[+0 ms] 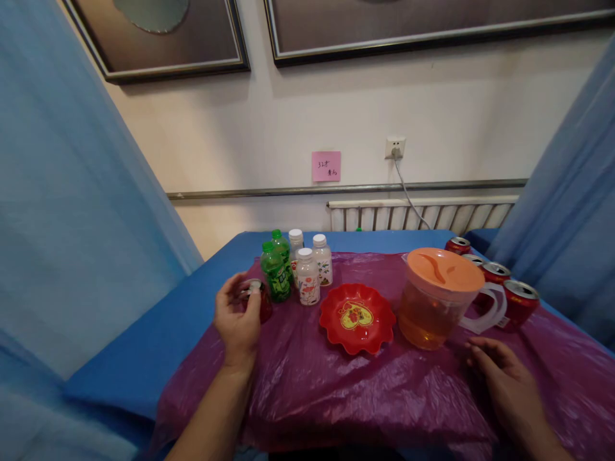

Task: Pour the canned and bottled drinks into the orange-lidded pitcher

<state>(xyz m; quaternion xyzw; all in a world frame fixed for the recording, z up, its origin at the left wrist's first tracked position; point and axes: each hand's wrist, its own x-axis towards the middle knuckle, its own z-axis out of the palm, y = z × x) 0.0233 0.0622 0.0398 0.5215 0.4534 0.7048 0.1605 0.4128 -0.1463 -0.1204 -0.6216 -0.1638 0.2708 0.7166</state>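
My left hand (236, 319) is closed around a red can (259, 299) that stands on the purple plastic sheet (336, 384), just left of two green bottles (277, 269). My right hand (504, 378) rests flat and open on the sheet, holding nothing, just in front of a clear jug (432, 307) with an orange lid and amber liquid. A red scalloped plate (358, 318) lies between the two hands.
Three white-capped bottles (310, 272) stand behind the plate beside the green ones. Several red cans (509, 298) sit behind the jug at the right. Blue table cover (158, 346), blue curtains on both sides, a radiator and a wall socket behind.
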